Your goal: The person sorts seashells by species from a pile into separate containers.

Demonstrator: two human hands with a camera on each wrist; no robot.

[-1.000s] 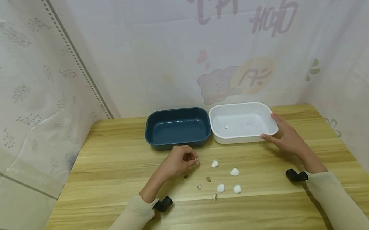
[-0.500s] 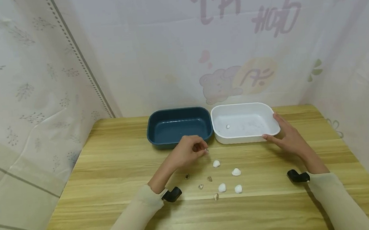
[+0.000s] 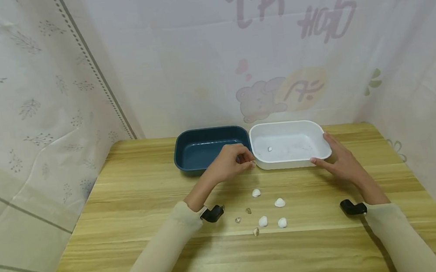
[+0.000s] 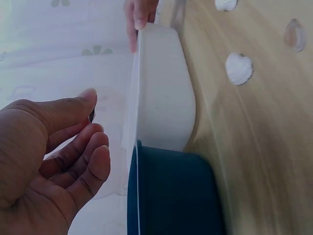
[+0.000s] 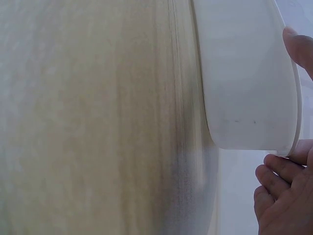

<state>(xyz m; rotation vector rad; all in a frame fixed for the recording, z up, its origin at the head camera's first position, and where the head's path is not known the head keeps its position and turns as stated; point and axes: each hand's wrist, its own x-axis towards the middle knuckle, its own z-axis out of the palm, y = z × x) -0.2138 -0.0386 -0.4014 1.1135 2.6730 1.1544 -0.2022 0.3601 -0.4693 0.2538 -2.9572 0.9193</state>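
My left hand (image 3: 228,163) pinches a small seashell (image 4: 92,115) between thumb and forefinger; only a sliver of it shows in the left wrist view. This hand is above the near right corner of the dark blue plastic tub (image 3: 190,172), close to where the two tubs meet. My right hand (image 3: 338,161) holds the right end of the white plastic tub (image 3: 284,164), thumb on its front rim and fingers at its side wall. One little white shell (image 3: 269,149) lies inside that tub.
On the wooden table (image 3: 331,252), in front of the tubs, lie several white shells (image 3: 279,202) and several smaller brownish shells (image 3: 238,220). Behind the table hangs a printed cloth (image 3: 180,69). A black wrist camera (image 3: 212,214) sits at the left cuff.
My left hand has moved right and away from me with the pinched shell, from above the table to the tubs' front edge. The right hand stays at the white tub.
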